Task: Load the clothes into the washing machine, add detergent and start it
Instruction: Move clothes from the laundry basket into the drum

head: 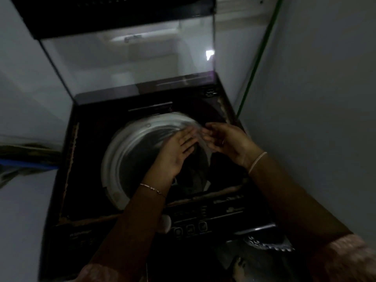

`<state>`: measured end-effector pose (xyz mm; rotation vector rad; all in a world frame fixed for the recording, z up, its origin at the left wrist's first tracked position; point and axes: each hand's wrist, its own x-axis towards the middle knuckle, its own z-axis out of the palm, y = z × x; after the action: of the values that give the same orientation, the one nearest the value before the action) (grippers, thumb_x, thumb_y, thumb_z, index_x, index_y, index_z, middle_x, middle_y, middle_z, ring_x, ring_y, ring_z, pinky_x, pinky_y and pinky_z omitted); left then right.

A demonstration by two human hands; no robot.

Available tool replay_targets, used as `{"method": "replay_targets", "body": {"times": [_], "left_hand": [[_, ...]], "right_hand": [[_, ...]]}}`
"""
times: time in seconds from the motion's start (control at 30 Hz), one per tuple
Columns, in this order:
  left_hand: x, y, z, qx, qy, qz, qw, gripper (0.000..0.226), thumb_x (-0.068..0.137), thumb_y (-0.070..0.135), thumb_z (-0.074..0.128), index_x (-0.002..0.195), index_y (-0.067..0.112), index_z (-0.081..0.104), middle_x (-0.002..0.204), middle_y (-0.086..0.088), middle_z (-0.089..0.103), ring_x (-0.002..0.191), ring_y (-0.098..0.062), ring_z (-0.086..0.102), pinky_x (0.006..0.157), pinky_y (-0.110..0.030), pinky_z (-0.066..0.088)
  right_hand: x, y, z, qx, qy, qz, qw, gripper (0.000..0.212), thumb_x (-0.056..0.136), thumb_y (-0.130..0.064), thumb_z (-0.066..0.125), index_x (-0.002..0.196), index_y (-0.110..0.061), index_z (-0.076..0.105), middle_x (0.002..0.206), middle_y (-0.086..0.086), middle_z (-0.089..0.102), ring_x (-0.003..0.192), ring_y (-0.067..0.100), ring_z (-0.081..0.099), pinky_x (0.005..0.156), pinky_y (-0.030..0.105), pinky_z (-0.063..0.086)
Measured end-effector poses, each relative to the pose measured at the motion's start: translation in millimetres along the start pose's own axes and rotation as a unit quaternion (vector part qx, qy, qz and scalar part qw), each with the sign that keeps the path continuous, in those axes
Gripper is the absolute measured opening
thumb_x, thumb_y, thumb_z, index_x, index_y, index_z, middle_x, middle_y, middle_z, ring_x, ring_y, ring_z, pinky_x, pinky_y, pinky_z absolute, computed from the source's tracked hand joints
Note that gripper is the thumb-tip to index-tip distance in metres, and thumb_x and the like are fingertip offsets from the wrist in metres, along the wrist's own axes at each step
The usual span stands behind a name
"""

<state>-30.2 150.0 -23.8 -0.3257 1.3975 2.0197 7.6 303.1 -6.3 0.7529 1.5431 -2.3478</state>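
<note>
Over the round pale-rimmed drum (116, 159) of the dark top-loading washing machine (97, 200), its glass lid (126, 58) raised at the far side, the left hand (175, 153) lies flat with fingers spread, the right hand (225, 141) curls loosely beside it, a blurred, seemingly clear thing between them, and dark clothes (193, 180) lie inside the drum.

control panel (203, 216) markings blurred, no readable text

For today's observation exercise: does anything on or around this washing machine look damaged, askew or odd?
Yes. The trim along the top deck's edges looks ragged and brownish, as if worn or peeling, at the left and front of the drum. The dim, blurred view hides finer detail.
</note>
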Motion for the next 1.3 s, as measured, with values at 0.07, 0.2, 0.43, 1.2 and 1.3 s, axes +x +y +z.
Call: {"method": "replay_targets", "body": {"times": [0.07, 0.2, 0.43, 1.2, 1.3], "left_hand": [[-5, -7, 36, -0.014, -0.044, 0.012, 0.999, 0.029, 0.098, 0.025, 0.041, 0.116, 0.019, 0.062, 0.12, 0.002, 0.066, 0.105, -0.011, 0.063, 0.09, -0.027, 0.045], [-18, -32, 113, 0.008, -0.123, 0.007, 0.992, 0.028, 0.098, 0.024, 0.041, 0.116, 0.018, 0.063, 0.121, 0.001, 0.066, 0.114, -0.015, 0.06, 0.099, -0.031, 0.044], [-24, -118, 220, 0.112, -0.164, -0.075, 0.977, 0.033, 0.099, 0.024, 0.044, 0.125, 0.014, 0.06, 0.126, -0.001, 0.064, 0.118, -0.017, 0.058, 0.102, -0.031, 0.041], [183, -446, 178, 0.377, 0.018, -0.226, 0.898, 0.025, 0.089, 0.001, 0.06, 0.11, -0.012, 0.063, 0.105, -0.024, 0.064, 0.093, -0.031, 0.064, 0.081, -0.028, 0.048], [233, -495, 142, 0.49, -0.024, -0.138, 0.861, 0.031, 0.058, 0.007, 0.089, 0.082, -0.006, 0.073, 0.083, -0.017, 0.073, 0.073, -0.016, 0.07, 0.065, -0.019, 0.051]], "right_hand": [[-22, -10, -32, 0.03, 0.006, -0.025, 0.999, 0.018, 0.097, -0.024, 0.044, 0.105, -0.021, 0.06, 0.1, -0.003, 0.069, 0.087, 0.009, 0.065, 0.072, 0.024, 0.05], [-67, -18, -100, 0.076, 0.049, -0.065, 0.994, 0.022, 0.097, -0.024, 0.044, 0.111, -0.018, 0.061, 0.102, -0.003, 0.069, 0.09, 0.01, 0.065, 0.07, 0.022, 0.053], [-127, 14, -220, 0.137, 0.147, -0.056, 0.978, 0.018, 0.098, -0.022, 0.044, 0.096, -0.018, 0.062, 0.094, -0.002, 0.067, 0.083, 0.011, 0.062, 0.067, 0.022, 0.05], [-6, 266, -411, 0.195, 0.309, 0.235, 0.901, 0.013, 0.096, -0.017, 0.048, 0.104, -0.012, 0.058, 0.079, 0.002, 0.058, 0.067, 0.014, 0.053, 0.064, 0.025, 0.045], [28, 315, -420, 0.159, 0.314, 0.275, 0.895, 0.023, 0.097, -0.016, 0.048, 0.111, -0.002, 0.061, 0.076, 0.006, 0.056, 0.059, 0.016, 0.052, 0.056, 0.026, 0.043]]}}
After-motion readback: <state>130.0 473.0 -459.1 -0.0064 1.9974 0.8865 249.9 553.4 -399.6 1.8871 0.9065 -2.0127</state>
